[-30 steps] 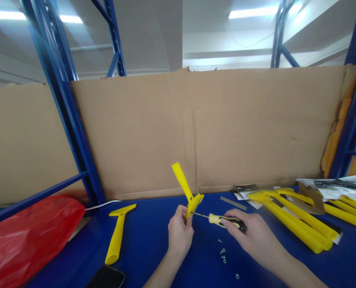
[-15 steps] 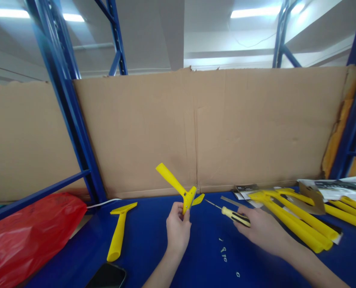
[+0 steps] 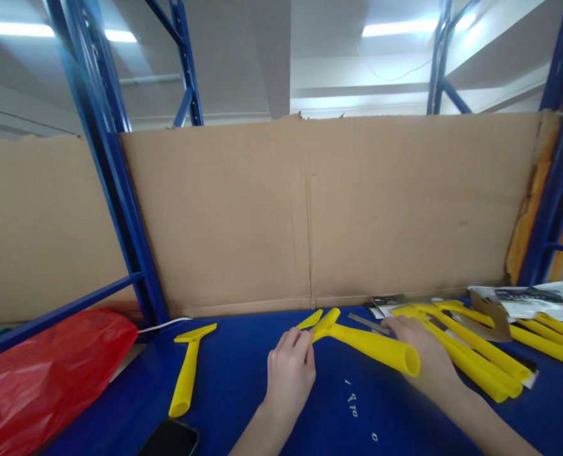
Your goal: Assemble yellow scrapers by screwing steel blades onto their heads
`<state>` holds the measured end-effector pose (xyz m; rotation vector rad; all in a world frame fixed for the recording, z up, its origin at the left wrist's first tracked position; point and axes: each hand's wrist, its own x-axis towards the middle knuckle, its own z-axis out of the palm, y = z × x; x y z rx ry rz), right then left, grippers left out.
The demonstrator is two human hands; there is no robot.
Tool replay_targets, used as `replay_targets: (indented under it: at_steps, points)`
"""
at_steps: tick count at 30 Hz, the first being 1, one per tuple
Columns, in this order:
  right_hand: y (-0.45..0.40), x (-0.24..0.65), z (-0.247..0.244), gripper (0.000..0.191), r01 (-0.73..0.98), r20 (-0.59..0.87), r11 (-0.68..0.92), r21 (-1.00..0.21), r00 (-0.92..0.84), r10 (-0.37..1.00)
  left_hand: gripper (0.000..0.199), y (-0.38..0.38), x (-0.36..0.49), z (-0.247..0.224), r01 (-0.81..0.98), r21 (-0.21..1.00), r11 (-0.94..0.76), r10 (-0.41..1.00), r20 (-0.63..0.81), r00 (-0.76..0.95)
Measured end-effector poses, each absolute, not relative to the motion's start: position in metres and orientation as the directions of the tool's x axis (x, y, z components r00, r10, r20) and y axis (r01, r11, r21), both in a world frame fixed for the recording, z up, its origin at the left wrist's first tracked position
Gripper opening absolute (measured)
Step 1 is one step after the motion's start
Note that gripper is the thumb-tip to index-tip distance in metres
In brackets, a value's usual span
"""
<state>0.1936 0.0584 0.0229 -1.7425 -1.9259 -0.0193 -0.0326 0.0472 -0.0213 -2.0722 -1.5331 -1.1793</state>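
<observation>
My left hand (image 3: 290,364) is closed around the head of a yellow T-shaped scraper handle (image 3: 371,345), whose hollow round end points right toward the camera. Behind it, a small flat yellow piece (image 3: 311,319) seems to lie on the blue table. My right hand (image 3: 423,354) is low at the right, its visible fingers curled by the end of a thin metal strip (image 3: 364,321). The yellow handle hides part of this hand, and the screwdriver is out of sight. Several small metal screws and nuts (image 3: 353,405) lie in front.
Another yellow T-shaped handle (image 3: 186,373) lies left, above a black phone (image 3: 170,438). A red plastic bag (image 3: 63,373) is at the far left. More yellow handles (image 3: 471,354) and printed packaging (image 3: 532,301) crowd the right. Cardboard (image 3: 309,215) stands behind the table.
My left hand has turned the yellow handle, so its tube swings from upper left to lower right. The screwdriver seen at my right hand is now hidden from view.
</observation>
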Motion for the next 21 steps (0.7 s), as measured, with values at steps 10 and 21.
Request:
replay_targets:
  at_steps: [10, 21]
  points:
    - [0.035, 0.175, 0.024, 0.041, 0.017, -0.193, -0.207, -0.978, -0.449, 0.873, 0.026, 0.044, -0.031, -0.022, 0.888, 0.182, -0.423, 0.579, 0.808, 0.110]
    - [0.048, 0.165, 0.013, 0.048, 0.052, -0.051, -0.043, -0.998, -0.158, 0.986, 0.005, 0.028, -0.001, -0.021, 0.654, 0.668, -0.356, 0.924, 0.356, 0.140]
